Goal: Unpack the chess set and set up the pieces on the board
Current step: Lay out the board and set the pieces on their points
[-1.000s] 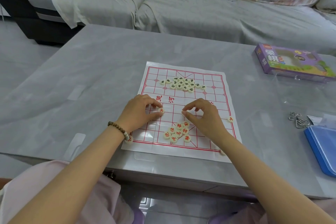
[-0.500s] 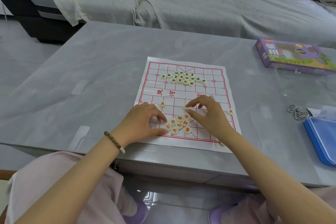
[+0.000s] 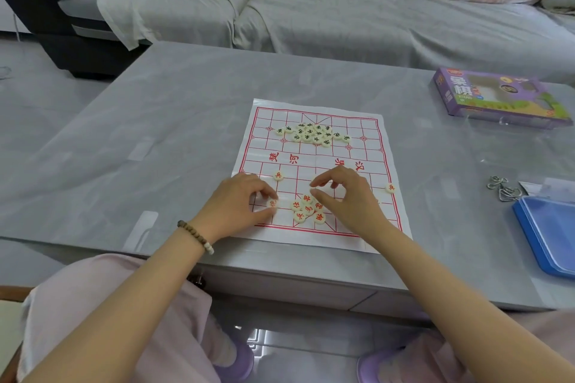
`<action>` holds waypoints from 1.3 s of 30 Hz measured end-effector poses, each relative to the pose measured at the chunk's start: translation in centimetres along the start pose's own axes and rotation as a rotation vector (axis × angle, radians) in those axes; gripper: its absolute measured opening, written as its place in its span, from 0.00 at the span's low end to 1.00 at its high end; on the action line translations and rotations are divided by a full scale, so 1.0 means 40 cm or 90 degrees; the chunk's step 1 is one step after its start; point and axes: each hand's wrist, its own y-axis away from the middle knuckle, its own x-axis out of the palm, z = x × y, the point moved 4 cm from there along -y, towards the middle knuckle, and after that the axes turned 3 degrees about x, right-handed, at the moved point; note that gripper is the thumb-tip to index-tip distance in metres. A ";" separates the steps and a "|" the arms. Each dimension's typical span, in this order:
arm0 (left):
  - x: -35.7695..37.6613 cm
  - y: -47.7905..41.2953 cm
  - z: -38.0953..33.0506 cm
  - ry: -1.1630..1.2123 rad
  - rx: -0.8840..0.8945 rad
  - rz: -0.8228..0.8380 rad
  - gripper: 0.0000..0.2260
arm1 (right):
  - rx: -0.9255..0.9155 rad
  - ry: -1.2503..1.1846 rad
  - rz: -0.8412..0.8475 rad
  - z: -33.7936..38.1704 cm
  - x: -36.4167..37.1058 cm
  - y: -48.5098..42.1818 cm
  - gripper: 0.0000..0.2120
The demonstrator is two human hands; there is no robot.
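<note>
Chess pieces (image 3: pixel 308 209) sit on the board (image 3: pixel 311 162) — we count six red clustered, two apart. Our left hand (image 3: pixel 237 206) pinches a ninth; our right hand (image 3: pixel 348 199) hovers curled — grasp unclear.

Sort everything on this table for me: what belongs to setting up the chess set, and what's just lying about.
Belongs to the job: the board; the black-lettered pieces heaped at its far end; the red-lettered pieces heaped at the near end; the red piece that the left hand pinches; the chess box.

Just lying about: the metal wire puzzle; the blue tray.
</note>
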 end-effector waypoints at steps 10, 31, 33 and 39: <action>-0.048 0.016 0.073 -0.018 -0.068 -0.058 0.19 | -0.006 0.005 0.024 0.017 0.025 -0.003 0.04; -0.036 -0.016 0.077 0.004 -0.069 -0.072 0.13 | 0.002 0.014 -0.010 -0.003 -0.001 -0.022 0.04; -0.035 -0.018 0.077 0.004 -0.070 -0.074 0.14 | 0.010 0.012 -0.015 -0.009 -0.008 -0.024 0.03; -0.038 -0.012 0.067 -0.013 -0.077 -0.080 0.17 | 0.034 0.005 -0.041 -0.026 -0.044 -0.025 0.03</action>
